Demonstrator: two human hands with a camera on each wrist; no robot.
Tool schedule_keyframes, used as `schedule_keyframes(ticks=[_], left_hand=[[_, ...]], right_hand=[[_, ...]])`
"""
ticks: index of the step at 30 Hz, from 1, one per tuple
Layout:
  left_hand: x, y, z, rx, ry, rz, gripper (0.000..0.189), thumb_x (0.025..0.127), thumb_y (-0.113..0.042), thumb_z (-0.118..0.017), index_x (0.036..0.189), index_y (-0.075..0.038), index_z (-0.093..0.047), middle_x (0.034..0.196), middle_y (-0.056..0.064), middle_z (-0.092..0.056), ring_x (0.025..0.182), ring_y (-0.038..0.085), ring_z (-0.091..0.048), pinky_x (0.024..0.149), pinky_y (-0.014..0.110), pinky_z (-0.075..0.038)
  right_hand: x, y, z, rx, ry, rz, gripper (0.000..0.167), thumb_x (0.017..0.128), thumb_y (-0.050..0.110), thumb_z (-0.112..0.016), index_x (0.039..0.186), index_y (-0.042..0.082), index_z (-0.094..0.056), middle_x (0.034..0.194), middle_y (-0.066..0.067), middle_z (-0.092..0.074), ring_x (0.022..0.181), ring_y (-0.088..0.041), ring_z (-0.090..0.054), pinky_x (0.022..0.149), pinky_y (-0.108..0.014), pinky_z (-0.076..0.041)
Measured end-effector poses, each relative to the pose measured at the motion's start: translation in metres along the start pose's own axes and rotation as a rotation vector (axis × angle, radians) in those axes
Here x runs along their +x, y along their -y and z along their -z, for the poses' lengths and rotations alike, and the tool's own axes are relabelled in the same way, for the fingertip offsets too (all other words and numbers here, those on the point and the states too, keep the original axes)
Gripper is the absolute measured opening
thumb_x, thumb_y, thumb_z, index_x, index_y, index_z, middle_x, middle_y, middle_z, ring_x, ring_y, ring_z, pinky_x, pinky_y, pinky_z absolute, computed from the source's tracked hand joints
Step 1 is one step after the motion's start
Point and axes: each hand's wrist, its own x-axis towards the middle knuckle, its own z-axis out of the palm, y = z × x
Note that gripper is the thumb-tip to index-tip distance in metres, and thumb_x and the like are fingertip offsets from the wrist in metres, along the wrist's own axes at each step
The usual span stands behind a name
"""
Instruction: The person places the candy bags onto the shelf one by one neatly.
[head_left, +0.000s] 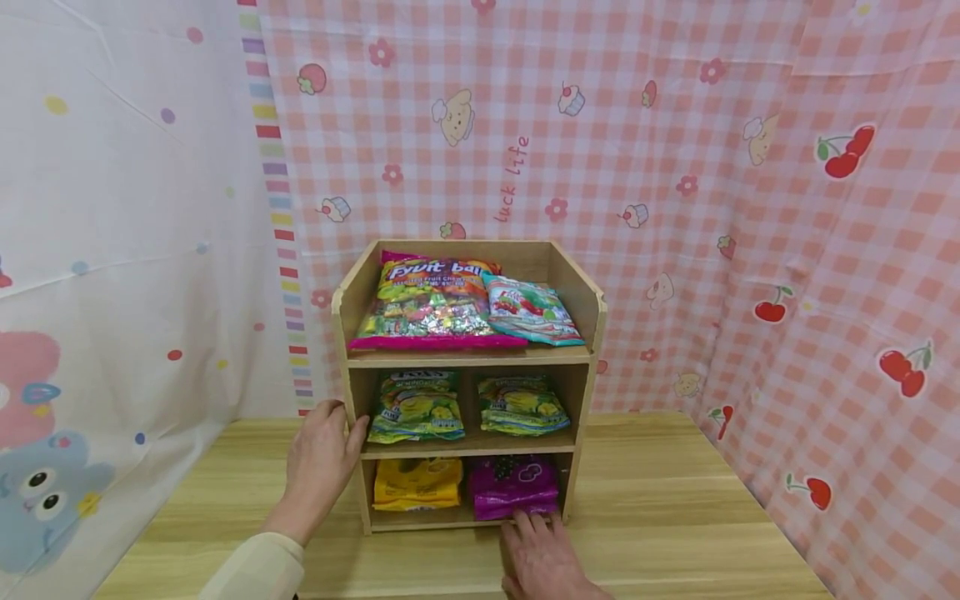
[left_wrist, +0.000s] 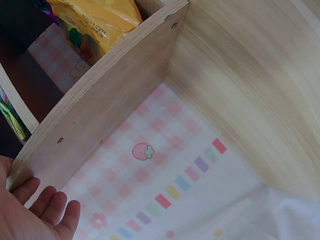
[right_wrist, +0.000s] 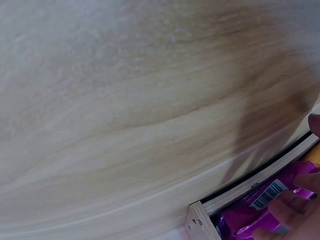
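Observation:
A small wooden shelf unit holds bagged candy on three levels. My left hand grips the front edge of its left side panel; in the left wrist view, the fingertips lie along the panel's outer face. Low at the front right, my right hand touches the purple bag in the bottom compartment. Its fingers are spread and loosely bent over that bag in the right wrist view, with the thumb by the bottom board's edge. Beside the purple bag stands a yellow bag.
Two green bags, one left and one right, fill the middle level. On top lie a large fruit-chew bag and a smaller teal bag. The wood-grain table meets checked cloth behind and at right.

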Motion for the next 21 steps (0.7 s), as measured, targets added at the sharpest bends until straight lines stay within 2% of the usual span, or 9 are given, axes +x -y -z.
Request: schedule_keyframes(ticks=[6, 13, 21], left_hand=[[0.0003, 0.0005, -0.0003, 0.000, 0.002, 0.003, 0.026, 0.092, -0.016, -0.071, 0.083, 0.007, -0.064, 0.107, 0.023, -0.064, 0.095, 0.040, -0.062, 0.073, 0.054, -0.054], [-0.0001, 0.0013, -0.0020, 0.001, -0.020, -0.011, 0.027, 0.092, -0.017, -0.071, 0.083, 0.008, -0.065, 0.104, 0.022, -0.064, 0.092, 0.040, -0.062, 0.071, 0.054, -0.054], [-0.0005, 0.0005, -0.0003, -0.001, 0.007, 0.002, 0.028, 0.093, -0.017, -0.069, 0.089, 0.010, -0.066, 0.107, 0.024, -0.063, 0.096, 0.041, -0.061, 0.074, 0.056, -0.054]], right_hand=[[0.0011, -0.0006, -0.0029, 0.024, -0.004, 0.012, 0.069, 0.074, 0.060, -0.074, 0.127, 0.016, -0.062, 0.126, -0.008, -0.057, 0.111, -0.027, -0.058, 0.094, -0.053, -0.047], [0.0048, -0.0014, -0.0019, 0.062, 0.006, -0.013, 0.063, 0.081, 0.055, -0.072, 0.130, 0.017, -0.062, 0.131, -0.007, -0.056, 0.116, -0.027, -0.056, 0.094, -0.054, -0.046], [0.0066, -0.0026, 0.0022, 0.071, 0.015, -0.018, 0.056, 0.085, 0.050, -0.070, 0.129, 0.017, -0.061, 0.131, -0.007, -0.054, 0.115, -0.026, -0.055, 0.093, -0.052, -0.047]])
